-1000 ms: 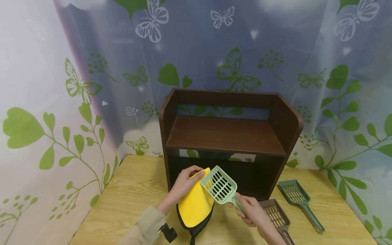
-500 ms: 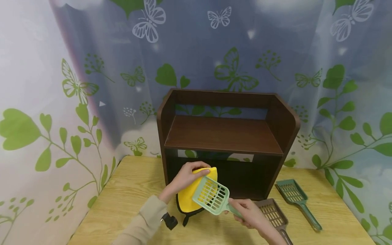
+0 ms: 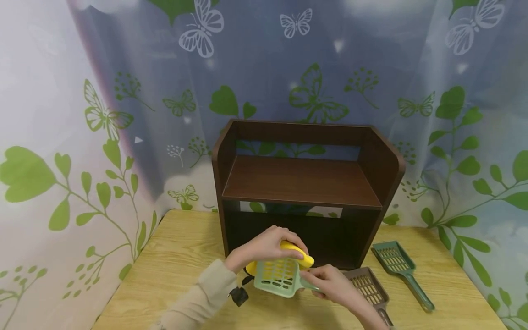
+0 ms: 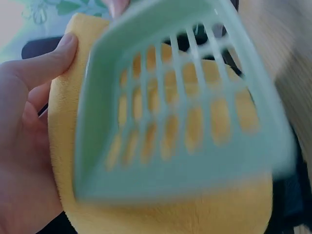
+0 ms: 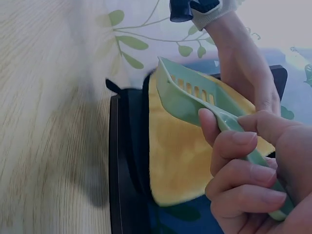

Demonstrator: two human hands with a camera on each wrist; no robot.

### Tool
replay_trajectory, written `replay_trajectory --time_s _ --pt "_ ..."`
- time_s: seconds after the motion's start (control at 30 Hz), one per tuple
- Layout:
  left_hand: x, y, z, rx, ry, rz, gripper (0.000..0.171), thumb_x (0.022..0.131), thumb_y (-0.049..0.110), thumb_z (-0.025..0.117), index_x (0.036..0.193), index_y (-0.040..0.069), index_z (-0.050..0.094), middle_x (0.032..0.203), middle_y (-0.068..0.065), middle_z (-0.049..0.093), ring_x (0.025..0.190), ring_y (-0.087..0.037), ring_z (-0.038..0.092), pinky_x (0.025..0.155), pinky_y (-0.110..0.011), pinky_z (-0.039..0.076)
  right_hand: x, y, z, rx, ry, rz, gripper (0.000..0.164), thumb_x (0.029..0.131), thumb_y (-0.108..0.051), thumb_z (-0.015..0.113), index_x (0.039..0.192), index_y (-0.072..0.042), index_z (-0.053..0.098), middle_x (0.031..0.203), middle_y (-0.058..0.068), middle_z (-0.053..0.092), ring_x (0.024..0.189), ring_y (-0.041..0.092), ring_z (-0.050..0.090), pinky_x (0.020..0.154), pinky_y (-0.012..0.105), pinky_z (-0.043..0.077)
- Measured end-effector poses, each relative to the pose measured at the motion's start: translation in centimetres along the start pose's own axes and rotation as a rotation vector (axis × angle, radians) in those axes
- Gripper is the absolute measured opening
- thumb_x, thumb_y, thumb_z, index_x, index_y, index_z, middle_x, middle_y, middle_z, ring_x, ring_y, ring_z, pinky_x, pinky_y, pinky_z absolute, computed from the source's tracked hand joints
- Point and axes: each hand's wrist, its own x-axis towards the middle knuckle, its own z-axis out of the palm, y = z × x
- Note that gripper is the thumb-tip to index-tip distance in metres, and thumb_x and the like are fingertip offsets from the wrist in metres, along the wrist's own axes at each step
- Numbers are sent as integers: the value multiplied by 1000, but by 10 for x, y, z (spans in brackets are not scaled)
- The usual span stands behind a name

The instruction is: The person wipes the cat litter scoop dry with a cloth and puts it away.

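My right hand (image 3: 330,284) grips the handle of a light-green litter scoop (image 3: 274,288), its slotted pan held toward the left, above the table. In the right wrist view, fingers curl round the scoop's handle (image 5: 257,157). My left hand (image 3: 266,247) holds a yellow plush cleaning cloth (image 3: 304,259) with black edging, its upper end bunched under the fingers near the pan's handle side. The left wrist view has the thumb on the yellow cloth (image 4: 204,212), which spreads behind the pan and shows through its slots. Part of the cloth is hidden by the scoop.
A brown slotted scoop (image 3: 380,299) and a dark green scoop (image 3: 418,289) lie on the wooden table (image 3: 177,261) at the right. Behind the hands stands a dark brown two-tier shelf (image 3: 303,181), with a patterned curtain (image 3: 255,59) beyond it.
My left hand has moved right and slightly down with the cloth, bunching its end near the scoop's handle. The scoop has shifted left and turned, its pan now overlapping the cloth.
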Motion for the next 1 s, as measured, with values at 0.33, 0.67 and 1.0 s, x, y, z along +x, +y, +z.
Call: replay_trajectory --time_s 0.33,0.67,1.0 --pt "-3 -4 -1 22 -12 -19 20 98 34 67 111 23 77 106 15 72 91 -1 56 88 -24 46 2 -2 3 -10 19 -1 44 106 -35 54 84 0 70 53 -6 42 43 4 30 45 17 30" --pt "-22 -21 -13 -69 113 -65 21 98 32 68 113 21 77 109 9 74 92 -5 59 87 -28 48 -4 1 -6 -23 78 22 40 106 -35 54 110 -3 77 78 4 73 44 5 33 44 19 31" --pt "-39 -30 -22 -94 181 -98 22 98 28 68 115 17 76 111 4 75 91 -6 64 81 -25 53 -13 11 -13 -32 97 37 40 105 -36 55 103 -4 78 62 -3 60 46 4 34 45 19 30"
